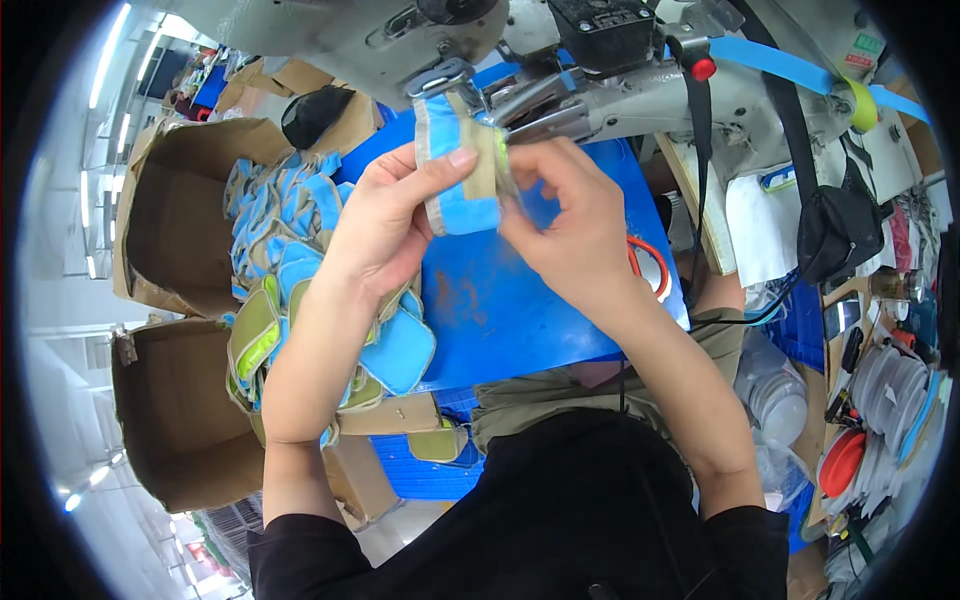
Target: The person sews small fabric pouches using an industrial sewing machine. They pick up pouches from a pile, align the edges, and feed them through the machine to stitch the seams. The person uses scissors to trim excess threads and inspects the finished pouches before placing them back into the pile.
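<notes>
Left hand (385, 215) grips the blue-and-beige fabric piece (482, 182), thumb pressed on its face, fingers behind; right hand (565, 215) has its fingertips closed on the right edge, by a yellow-green trim; both hands occupied, neither released. Piece is held up over the blue desk (470, 320), its top end right by the metal foot of the sewing machine (650, 110); contact there, cannot tell. Handling, judged by look: light, soft, flexible, a bit stiffer along the bound edges; not fragile, probably not slippery, though it may fold or skew if held from one side only; best hold is a flat thumb-and-finger pinch on opposite borders, fingertips clear of the foot. Further out: heap of similar blue, beige and green pieces (285, 220) to the left; two open cardboard boxes (185, 410) beyond; blue webbing strap (770, 62) along the machine; red loop (655, 262) near the desk's right edge; black pouch (843, 230) hanging farther right.
</notes>
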Action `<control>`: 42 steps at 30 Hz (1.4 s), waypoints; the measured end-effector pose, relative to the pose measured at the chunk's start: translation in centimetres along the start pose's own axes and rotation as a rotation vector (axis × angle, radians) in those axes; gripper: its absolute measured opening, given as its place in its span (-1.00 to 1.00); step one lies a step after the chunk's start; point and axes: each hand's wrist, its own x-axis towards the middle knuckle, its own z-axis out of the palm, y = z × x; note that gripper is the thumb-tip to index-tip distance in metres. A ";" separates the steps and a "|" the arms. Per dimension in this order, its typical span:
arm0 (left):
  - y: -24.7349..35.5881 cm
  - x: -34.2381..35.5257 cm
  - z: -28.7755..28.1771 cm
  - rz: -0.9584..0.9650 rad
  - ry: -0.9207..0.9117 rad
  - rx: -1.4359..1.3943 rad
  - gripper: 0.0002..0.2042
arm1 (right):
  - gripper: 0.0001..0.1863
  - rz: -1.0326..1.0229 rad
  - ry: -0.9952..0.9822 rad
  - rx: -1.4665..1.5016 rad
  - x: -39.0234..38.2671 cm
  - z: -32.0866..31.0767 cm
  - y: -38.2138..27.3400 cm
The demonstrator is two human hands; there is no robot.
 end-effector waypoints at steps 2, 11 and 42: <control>-0.3 0.1 -0.2 0.030 -0.018 0.031 -0.78 | -0.71 -0.023 0.026 -0.006 0.1 0.2 0.0; -0.9 0.6 0.3 0.137 -0.033 0.081 -0.72 | -0.54 0.054 0.090 0.236 -0.8 1.9 2.1; -1.5 1.5 -0.3 0.203 -0.004 0.090 -0.74 | -0.72 0.332 0.103 0.473 -0.7 1.8 1.6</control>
